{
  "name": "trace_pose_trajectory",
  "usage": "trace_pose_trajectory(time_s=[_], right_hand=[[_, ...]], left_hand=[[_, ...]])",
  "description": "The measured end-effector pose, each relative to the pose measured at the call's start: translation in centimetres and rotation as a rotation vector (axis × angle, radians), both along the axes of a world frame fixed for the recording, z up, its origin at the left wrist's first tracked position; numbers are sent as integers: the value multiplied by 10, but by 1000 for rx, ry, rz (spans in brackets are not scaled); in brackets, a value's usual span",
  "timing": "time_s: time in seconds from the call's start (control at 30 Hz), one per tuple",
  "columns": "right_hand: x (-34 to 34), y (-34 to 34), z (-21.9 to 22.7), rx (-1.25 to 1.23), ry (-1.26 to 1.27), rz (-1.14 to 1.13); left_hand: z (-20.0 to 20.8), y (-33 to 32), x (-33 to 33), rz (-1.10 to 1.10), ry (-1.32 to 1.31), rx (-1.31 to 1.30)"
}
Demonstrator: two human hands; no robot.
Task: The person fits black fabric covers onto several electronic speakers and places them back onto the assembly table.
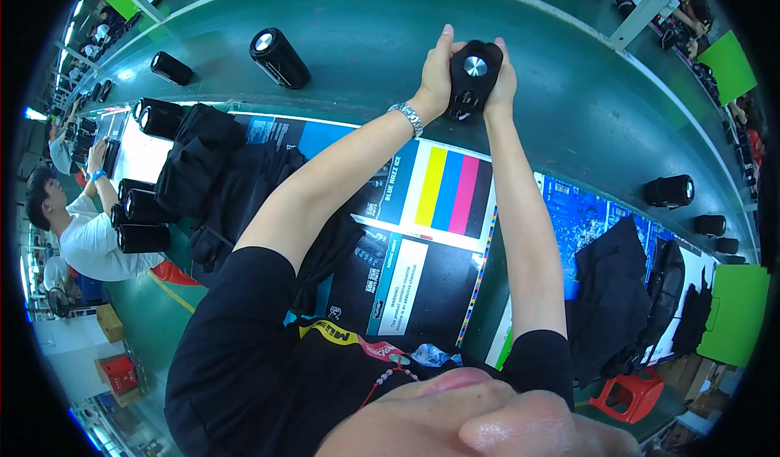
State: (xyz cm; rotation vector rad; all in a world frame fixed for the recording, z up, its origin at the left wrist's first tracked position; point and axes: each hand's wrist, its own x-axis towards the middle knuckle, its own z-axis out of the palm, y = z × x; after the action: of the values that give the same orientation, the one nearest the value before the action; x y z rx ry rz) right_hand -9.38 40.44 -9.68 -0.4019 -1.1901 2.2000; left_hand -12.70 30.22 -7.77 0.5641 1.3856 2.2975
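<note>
At the far side of the bench I hold a black portable speaker with a round silver end facing up toward me. My left hand, a metal-banded watch at its wrist, is closed on the speaker's left side. My right hand grips it from the right. Both thumbs point away from me, and the other fingers are mostly hidden behind the speaker. A similar black speaker stands to the left of my hands, and another lies farther left.
Printed sheets cover the near bench. Black fabric pouches are heaped left, beside several speakers; more black fabric lies right. Speakers also rest on the green bench at right. A co-worker sits left; a red stool stands lower right.
</note>
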Motion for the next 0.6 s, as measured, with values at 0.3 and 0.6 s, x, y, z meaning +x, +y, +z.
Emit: trace_pose_trajectory(time_s=[0.3, 0.6], right_hand=[[17, 24, -38, 457, -183, -283], [80, 19, -10, 469, -298, -753]], left_hand=[[-27, 16, 19, 250, 45, -170], [57, -117, -7, 77, 569, -692]])
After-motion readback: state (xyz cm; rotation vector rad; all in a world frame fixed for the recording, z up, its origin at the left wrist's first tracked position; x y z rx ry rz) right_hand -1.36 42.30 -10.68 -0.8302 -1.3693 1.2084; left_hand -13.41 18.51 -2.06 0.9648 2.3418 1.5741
